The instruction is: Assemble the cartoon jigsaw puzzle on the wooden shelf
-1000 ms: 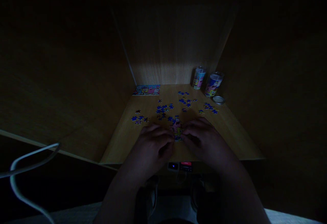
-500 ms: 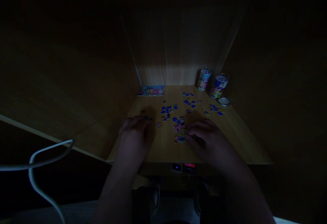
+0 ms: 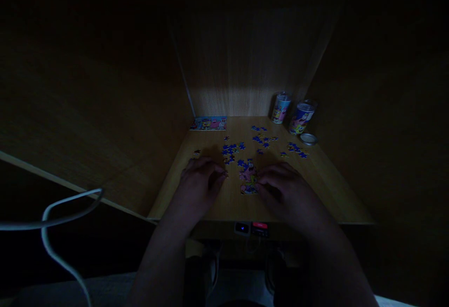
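A partly joined jigsaw puzzle point(image 3: 248, 174), pink with blue parts, lies on the wooden tabletop between my hands. My left hand point(image 3: 199, 181) is closed, thumb and forefinger pinching a small puzzle piece point(image 3: 226, 174) left of the joined part. At the puzzle's right edge, my right hand point(image 3: 283, 186) pinches a yellow-green puzzle piece point(image 3: 254, 180), its far side hidden by the fingertips. Loose blue pieces point(image 3: 230, 149) are grouped just beyond, and further pieces point(image 3: 261, 139) are scattered behind. More loose pieces point(image 3: 297, 150) lie to the right.
Two clear-topped cartoon canisters point(image 3: 281, 108) stand in the back right corner, with a round metal lid point(image 3: 308, 139) before them. A cartoon picture card point(image 3: 208, 123) lies at the back left. Wooden panels enclose the dim tabletop. A white cable point(image 3: 47, 237) hangs at left.
My left hand has moved right, from the tabletop's left side to the single piece near the joined puzzle, and now pinches it. My right hand has stayed nearly still.
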A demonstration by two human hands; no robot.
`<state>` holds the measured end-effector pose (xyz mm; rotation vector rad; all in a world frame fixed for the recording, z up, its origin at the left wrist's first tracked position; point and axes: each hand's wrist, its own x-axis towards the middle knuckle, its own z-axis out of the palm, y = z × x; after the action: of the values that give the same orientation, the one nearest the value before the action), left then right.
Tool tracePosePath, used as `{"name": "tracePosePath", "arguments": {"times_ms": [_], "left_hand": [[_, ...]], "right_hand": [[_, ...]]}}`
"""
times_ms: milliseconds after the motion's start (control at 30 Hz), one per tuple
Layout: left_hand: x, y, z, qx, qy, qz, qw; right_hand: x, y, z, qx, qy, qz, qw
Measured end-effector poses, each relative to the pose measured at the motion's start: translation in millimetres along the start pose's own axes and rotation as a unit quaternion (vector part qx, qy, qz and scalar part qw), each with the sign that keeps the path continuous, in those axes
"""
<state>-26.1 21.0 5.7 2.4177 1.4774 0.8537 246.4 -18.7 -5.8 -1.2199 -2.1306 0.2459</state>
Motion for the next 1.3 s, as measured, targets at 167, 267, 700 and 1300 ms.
{"name": "tracePosePath", "arguments": {"times_ms": [167,267,700,1300], "left_hand": [[1.0,5.4,-1.9,-0.044,-0.025,-0.009,0.999],[0.8,8.5,0.6,-0.079,-0.033,0.0,0.996],[-1.7,14.7,2.5,-0.123,-0.024,0.01,0.992],[-2.6,17.6,8.7,-0.086,-0.041,0.05,0.994]], "right_hand": [[0.6,-1.2,0.1,0.004,0.002,0.004,1.0],[0.7,-0.7,0.1,0.005,0.004,0.003,1.0],[1.6,-1.1,-0.9,0.004,0.0,0.003,1.0],[1.9,-1.9,-1.1,0.005,-0.006,0.007,1.0]]}}
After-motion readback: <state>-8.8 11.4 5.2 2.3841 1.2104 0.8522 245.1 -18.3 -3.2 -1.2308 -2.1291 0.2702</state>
